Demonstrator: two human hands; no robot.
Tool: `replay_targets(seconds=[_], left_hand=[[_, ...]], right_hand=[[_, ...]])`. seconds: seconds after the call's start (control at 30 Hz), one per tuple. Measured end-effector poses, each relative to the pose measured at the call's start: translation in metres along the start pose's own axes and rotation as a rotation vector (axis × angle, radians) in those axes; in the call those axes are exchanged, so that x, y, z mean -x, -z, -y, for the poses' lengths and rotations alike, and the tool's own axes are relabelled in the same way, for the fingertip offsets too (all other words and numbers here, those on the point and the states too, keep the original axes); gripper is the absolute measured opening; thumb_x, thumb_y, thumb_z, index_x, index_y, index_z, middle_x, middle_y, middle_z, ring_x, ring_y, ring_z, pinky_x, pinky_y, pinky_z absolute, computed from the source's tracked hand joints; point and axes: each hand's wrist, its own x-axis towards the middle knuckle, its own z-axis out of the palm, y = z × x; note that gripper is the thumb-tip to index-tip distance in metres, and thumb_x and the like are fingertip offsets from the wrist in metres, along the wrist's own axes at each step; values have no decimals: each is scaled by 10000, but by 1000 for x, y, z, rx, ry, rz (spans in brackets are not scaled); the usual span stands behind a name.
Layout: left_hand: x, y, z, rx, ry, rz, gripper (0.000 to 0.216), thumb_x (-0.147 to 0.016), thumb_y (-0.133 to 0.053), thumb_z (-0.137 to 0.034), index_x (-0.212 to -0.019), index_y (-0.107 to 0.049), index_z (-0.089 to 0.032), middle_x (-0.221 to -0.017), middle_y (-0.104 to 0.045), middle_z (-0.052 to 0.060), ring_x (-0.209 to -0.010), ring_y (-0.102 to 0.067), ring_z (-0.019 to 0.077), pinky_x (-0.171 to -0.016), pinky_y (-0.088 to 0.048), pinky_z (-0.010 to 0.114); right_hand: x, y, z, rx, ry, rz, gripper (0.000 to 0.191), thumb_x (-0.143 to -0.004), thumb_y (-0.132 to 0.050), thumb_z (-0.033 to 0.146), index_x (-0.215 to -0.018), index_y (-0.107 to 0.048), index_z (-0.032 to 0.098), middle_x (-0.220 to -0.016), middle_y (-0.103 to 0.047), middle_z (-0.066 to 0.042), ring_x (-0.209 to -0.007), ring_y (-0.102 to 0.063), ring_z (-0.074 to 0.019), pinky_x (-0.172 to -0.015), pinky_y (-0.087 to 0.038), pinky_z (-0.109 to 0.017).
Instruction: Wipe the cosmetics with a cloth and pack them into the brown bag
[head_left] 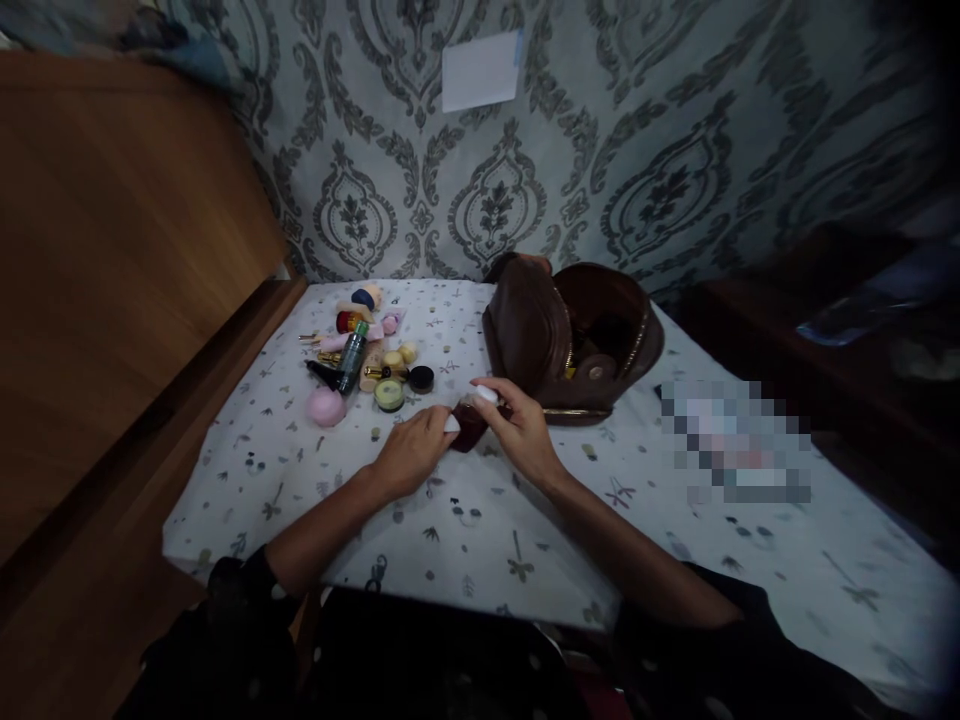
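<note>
Maroon bottle, long axis aslant, top away

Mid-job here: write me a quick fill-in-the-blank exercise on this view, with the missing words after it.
1. The dark red, glossy container sits between the left hand and the ____ hand.
2. With its inside showing, the brown leather bag is ____.
3. The dark, cylindrical bottle has a ____ cap.
4. The smooth, rounded pink object lies to the ____ of the bag.

Missing words: right; open; green; left.

Room in a home, by its look. Damask-patterned wall, wooden cabinet; cosmetics on printed tablecloth.
</note>
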Motion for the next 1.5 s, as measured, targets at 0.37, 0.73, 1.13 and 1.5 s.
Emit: replay_targets(seconds=[0.37,0.73,1.13,1.5], left_hand=[[15,11,9,-124,1,71,275,-976,-495,-264,-1232,-478,-164,-1243,-639,142,-1167,-621,281,-920,-531,436],[39,9,29,-43,-94,-74,316,-951,-491,-200,-1266,-478,-186,-1215,-657,127,-1146,-636,263,-933,-542,450],[27,15,0,124,-250,-378,197,-948,-488,-146,-1140,-514,-179,-1151,-614,121,-1122,-616,237,-952,-537,409],[24,23,-4,90,-345,-472,204,-929,-532,-129,-1114,-585,-195,-984,-661,64,-938,-639,209,-831,-546,349]], right_hand=[[7,-1,-14,-254,-83,-118,340,-901,-597,502,-1089,-657,226,-1010,-692,-44,-901,-636,-203,-836,-512,-346],[12,-7,-8,-179,24,24,360,-905,-608,495,-1143,-721,251,-984,-609,-64,-956,-589,-215,-793,-520,-338],[15,-3,7,-62,107,91,321,-938,-582,411,-1178,-715,245,-801,-491,-20,-753,-514,-174,-682,-455,-312],[15,-2,5,-93,82,41,296,-882,-639,484,-961,-729,214,-824,-579,-40,-804,-544,-194,-694,-446,-316]])
